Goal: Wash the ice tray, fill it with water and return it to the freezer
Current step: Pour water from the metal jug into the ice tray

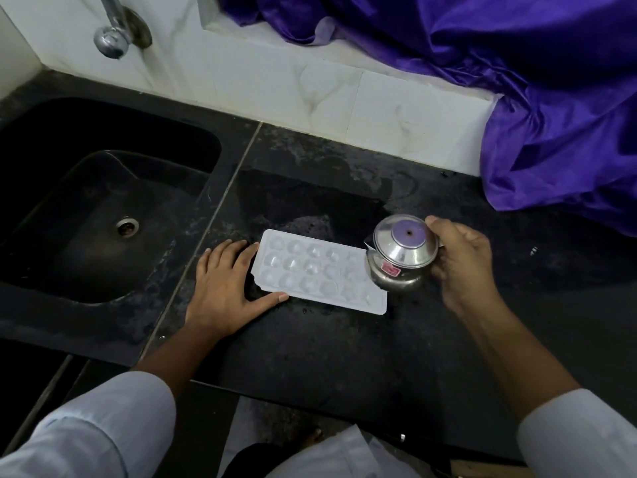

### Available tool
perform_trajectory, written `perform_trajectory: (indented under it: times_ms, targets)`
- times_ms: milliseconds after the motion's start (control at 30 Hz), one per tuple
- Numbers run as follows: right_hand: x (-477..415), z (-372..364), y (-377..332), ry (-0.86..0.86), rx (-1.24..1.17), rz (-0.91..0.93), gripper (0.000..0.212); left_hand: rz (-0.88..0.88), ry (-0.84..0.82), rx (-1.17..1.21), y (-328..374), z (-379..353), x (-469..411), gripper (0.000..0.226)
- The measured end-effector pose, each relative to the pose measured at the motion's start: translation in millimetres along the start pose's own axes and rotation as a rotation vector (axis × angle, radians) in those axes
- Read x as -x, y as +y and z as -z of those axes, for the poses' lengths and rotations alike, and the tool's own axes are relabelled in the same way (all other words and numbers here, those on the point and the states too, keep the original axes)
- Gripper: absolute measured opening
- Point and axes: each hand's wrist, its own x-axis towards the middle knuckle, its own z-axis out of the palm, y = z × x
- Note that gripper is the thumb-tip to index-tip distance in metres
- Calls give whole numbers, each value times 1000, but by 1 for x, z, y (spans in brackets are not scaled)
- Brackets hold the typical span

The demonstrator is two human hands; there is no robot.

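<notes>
Ice tray [319, 270] lying flat on black counter [344, 350], just right of sink [103, 201]. Left hand [224, 281] flat at tray's left end, fingers spread, thumb touching near edge. Right hand [462, 263] curled round small steel pot [401, 253], tipped over tray's right end, base toward camera. Tap [113, 36] above sink. Purple cloth [517, 81] far right.

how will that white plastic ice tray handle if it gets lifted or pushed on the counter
The thin white plastic ice tray probably flexes if lifted by one end. Its shallow open cups would likely spill water when tilted. It may slide on the glossy black counter; the left hand rests flat against its end.
</notes>
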Motion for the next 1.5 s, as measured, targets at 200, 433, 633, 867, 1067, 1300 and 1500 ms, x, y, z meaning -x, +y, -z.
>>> perform_trajectory:
  times_ms: [200, 433, 633, 867, 1067, 1300, 1500]
  targets:
    - [-3, -28, -8, -135, 350, 317, 55, 5, -5, -1, 1, 1, 0, 109]
    - [9, -65, -2, -211, 1029, 604, 54, 4, 2, 2, 0, 1, 0, 108]
    - [13, -81, 6, -245, 1184, 696, 50, 0, 6, -7, 1, 1, 0, 109]
    - [3, -68, 4, -206, 1029, 592, 55, 0, 9, 2, 1, 1, 0, 109]
    - [-13, -39, 10, -131, 397, 225, 53, 3, 5, 10, 1, 2, 0, 109]
    - [-14, -52, 5, -155, 150, 137, 43, 6, 1, 3, 1, 2, 0, 108]
    - [-8, -85, 4, -311, 606, 466, 59, 14, -5, 1, 1, 2, 0, 108]
